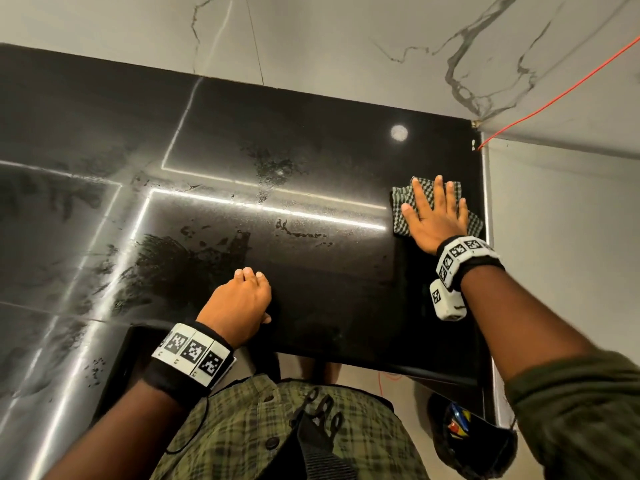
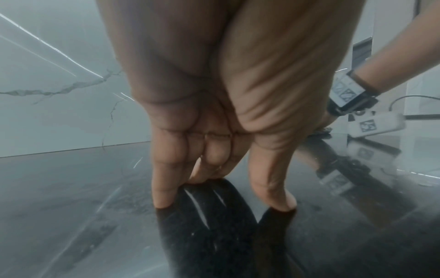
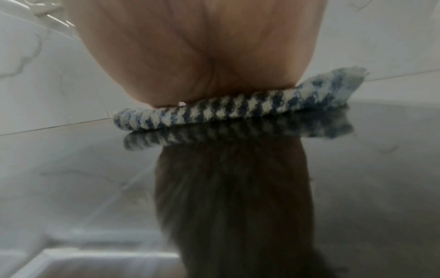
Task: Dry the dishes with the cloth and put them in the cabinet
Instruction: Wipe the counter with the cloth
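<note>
A green-and-white checked cloth (image 1: 402, 202) lies folded on the black glossy counter (image 1: 329, 271), near its right end. My right hand (image 1: 434, 216) presses flat on the cloth with fingers straight and spread; in the right wrist view the palm (image 3: 202, 56) sits on the cloth (image 3: 238, 111). My left hand (image 1: 239, 303) rests near the counter's front edge and holds nothing. In the left wrist view its fingertips (image 2: 164, 199) touch the bare surface. No dish and no cabinet is in view.
Wet smears mark the counter at the middle (image 1: 272, 164) and front left (image 1: 173, 265). Marble-patterned walls (image 1: 381, 36) close off the back and right side. A red cord (image 1: 554, 95) runs along the right wall. The counter's front edge (image 1: 398, 367) is by my body.
</note>
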`<state>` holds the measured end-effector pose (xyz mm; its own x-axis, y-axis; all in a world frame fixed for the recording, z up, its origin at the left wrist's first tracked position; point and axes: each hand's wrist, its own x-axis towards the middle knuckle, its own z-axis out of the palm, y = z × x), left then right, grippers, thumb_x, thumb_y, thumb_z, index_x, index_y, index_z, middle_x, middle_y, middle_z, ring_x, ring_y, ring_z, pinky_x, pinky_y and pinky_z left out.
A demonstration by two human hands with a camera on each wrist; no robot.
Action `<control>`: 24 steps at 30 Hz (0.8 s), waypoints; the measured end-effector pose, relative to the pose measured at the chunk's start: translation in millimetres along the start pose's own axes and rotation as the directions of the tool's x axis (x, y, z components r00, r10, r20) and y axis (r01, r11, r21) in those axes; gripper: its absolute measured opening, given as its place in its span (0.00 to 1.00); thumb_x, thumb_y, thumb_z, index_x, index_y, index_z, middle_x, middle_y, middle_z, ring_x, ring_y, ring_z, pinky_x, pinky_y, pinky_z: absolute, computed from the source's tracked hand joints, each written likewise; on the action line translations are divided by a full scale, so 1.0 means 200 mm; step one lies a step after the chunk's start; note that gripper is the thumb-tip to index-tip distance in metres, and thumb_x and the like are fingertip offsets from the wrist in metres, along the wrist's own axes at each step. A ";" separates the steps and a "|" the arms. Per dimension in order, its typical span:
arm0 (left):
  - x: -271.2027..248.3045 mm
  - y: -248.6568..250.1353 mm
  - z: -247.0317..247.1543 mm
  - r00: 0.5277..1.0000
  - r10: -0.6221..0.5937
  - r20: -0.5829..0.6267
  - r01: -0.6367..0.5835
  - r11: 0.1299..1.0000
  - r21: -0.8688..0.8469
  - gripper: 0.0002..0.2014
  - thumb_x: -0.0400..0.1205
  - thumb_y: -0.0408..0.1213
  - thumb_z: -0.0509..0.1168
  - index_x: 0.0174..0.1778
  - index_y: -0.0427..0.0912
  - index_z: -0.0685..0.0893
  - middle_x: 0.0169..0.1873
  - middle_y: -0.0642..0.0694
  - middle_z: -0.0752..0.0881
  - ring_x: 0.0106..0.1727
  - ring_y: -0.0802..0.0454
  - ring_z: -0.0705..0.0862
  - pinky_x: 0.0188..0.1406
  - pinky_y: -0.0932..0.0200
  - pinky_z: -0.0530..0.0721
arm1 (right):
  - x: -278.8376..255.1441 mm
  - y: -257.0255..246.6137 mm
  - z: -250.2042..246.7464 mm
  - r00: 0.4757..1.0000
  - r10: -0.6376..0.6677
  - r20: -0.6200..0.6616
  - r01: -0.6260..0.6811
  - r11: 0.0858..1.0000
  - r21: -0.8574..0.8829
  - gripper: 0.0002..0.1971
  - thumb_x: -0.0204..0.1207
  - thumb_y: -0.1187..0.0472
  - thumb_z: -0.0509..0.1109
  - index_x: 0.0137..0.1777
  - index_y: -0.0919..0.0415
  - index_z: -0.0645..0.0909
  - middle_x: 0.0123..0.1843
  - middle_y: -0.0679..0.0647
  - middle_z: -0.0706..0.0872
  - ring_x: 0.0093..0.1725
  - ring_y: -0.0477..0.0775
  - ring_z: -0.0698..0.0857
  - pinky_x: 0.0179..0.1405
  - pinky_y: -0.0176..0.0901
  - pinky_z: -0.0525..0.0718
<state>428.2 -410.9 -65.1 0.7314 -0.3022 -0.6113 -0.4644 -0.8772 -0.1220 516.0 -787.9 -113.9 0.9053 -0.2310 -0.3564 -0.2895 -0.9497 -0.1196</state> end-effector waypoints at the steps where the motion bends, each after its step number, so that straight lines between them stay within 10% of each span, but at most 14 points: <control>1: -0.01 -0.01 0.00 1.000 0.008 0.003 -0.008 1.000 -0.003 0.40 0.89 0.52 0.62 0.87 0.32 0.52 0.85 0.26 0.59 0.86 0.32 0.63 0.80 0.45 0.71 | 0.04 -0.01 -0.01 1.000 0.002 0.001 -0.002 1.000 0.002 0.32 0.86 0.32 0.41 0.88 0.33 0.37 0.91 0.50 0.33 0.89 0.55 0.32 0.87 0.63 0.34; 14: -0.01 -0.05 -0.02 0.998 0.058 0.006 -0.058 0.998 0.026 0.39 0.88 0.49 0.65 0.87 0.32 0.55 0.82 0.29 0.65 0.82 0.34 0.69 0.76 0.44 0.77 | 0.14 -0.09 -0.07 0.998 0.059 -0.004 -0.059 0.998 0.027 0.32 0.86 0.33 0.40 0.88 0.35 0.37 0.91 0.52 0.34 0.89 0.56 0.33 0.87 0.66 0.36; 24: 0.01 -0.08 -0.01 0.992 0.108 -0.058 -0.104 0.992 0.067 0.38 0.85 0.53 0.65 0.84 0.34 0.62 0.74 0.35 0.75 0.72 0.40 0.79 0.63 0.50 0.83 | -0.92 -0.24 0.32 0.998 -0.053 -0.017 0.054 0.998 0.028 0.32 0.88 0.35 0.41 0.88 0.36 0.34 0.91 0.52 0.32 0.89 0.57 0.31 0.87 0.64 0.38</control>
<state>438.0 -397.6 -62.6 0.7045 -0.4163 -0.5748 -0.5707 -0.8138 -0.1100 344.3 -687.2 -101.5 0.9247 -0.1837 -0.3334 -0.2491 -0.9543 -0.1649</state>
